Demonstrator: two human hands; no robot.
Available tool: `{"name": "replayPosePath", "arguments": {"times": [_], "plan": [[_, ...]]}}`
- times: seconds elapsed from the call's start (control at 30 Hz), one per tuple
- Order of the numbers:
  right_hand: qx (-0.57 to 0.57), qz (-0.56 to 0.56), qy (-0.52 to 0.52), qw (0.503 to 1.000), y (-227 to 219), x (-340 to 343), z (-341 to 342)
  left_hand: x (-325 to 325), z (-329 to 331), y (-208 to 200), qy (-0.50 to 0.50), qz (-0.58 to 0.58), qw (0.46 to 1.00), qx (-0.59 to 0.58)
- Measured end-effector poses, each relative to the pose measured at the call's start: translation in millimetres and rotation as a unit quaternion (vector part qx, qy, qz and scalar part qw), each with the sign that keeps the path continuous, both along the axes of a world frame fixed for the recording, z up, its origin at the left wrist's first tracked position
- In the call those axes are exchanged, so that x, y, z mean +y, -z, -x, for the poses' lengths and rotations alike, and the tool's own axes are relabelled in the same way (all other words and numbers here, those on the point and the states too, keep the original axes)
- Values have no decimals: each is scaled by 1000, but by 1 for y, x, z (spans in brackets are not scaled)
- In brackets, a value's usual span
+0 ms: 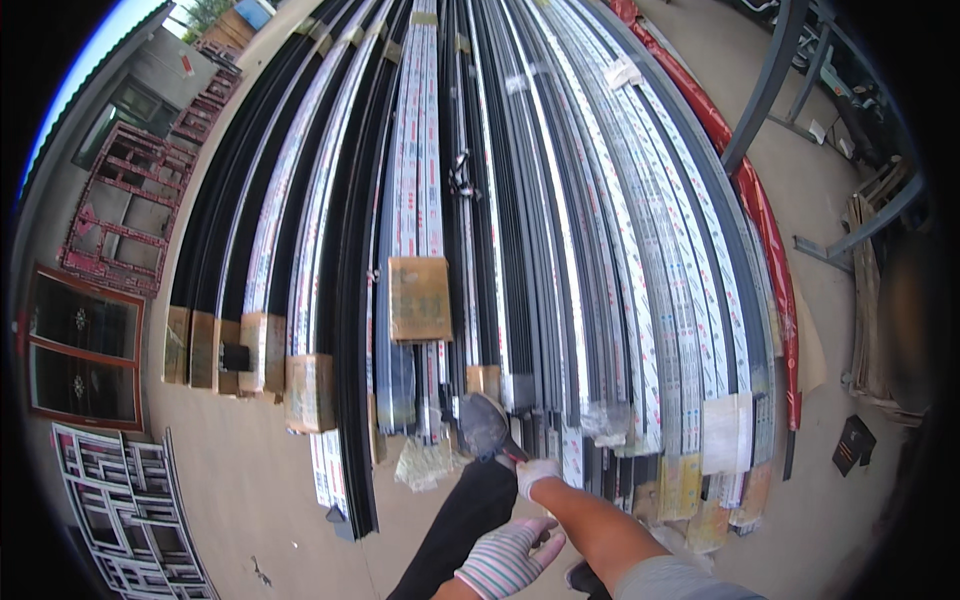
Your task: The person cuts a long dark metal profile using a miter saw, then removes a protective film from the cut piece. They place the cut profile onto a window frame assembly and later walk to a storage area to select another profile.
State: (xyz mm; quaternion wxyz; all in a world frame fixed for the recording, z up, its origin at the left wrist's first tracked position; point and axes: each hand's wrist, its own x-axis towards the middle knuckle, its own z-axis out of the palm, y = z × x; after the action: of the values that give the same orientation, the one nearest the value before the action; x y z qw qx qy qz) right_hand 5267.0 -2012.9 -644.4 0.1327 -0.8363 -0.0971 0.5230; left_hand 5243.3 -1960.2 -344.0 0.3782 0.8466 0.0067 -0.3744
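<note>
1. Head view, your hands: your right hand [536, 474], in a white glove, reaches forward to the near ends of the profiles [520, 250]; its fingers curl at a dark profile end [520, 440], though you cannot tell whether they grip it; your left hand [505, 560], in a striped glove, hangs low beside your right forearm, fingers loosely together, holding nothing.
2. Same view, the stack: the long profiles lie side by side on the concrete floor [250, 480], running away from you; some are dark, some wrapped in white film; cardboard caps [420, 298] cover several near ends; your shoe [485, 425] rests against the stack, just left of the right hand.
3. Same view, surroundings: a red strip [760, 215] edges the stack on the right; red-framed windows [125, 205] lie well apart on the left.
</note>
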Motion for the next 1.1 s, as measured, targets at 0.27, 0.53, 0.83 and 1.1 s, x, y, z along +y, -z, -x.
{"name": "replayPosePath", "arguments": {"times": [0.27,0.53,0.83,1.1], "plan": [[211,-175,-57,960,-21,-64,101,-21,18,12,9,-22,1000,-21],[198,-128,114,965,-96,-270,321,-59,63,31,-68,42,996,-26],[26,-70,440,895,-161,-378,220,-75,198,-38,-202,40,977,-48],[-38,-90,376,921,-203,-311,233,-36,249,-99,-274,39,951,-140]]}}
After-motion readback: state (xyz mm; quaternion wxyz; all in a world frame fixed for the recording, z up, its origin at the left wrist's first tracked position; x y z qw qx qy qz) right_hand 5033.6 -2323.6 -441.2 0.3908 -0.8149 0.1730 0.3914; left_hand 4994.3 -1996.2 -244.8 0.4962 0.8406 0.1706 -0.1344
